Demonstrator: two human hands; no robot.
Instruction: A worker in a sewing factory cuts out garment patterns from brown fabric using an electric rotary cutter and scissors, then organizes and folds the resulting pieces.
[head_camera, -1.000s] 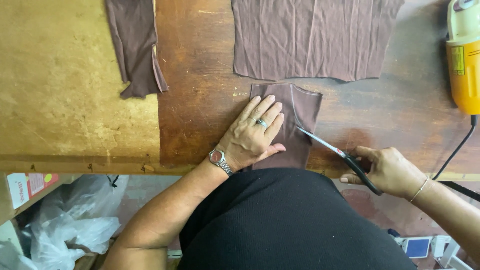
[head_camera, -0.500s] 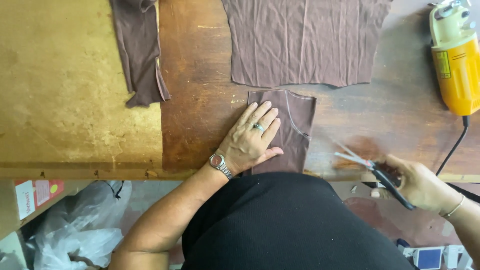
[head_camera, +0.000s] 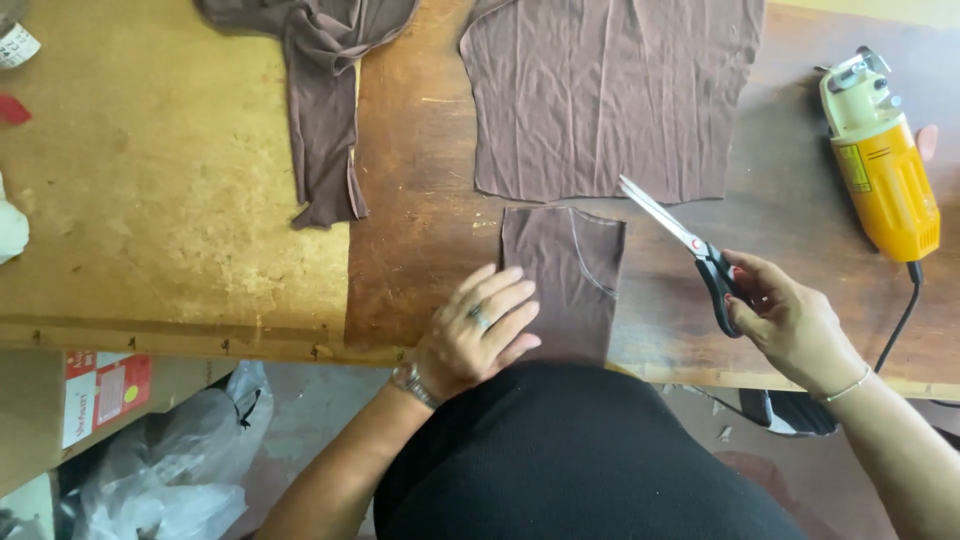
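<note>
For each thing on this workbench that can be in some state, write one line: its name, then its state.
Small brown fabric piece: flat at the bench edge, pressed down by the left hand.
Scissors: blades shut, lifted, held in the right hand.
Large brown fabric panel: spread flat, creased.
Brown fabric strip: bunched and twisted.
Yellow power tool: lying on the bench, untouched, cord attached.
</note>
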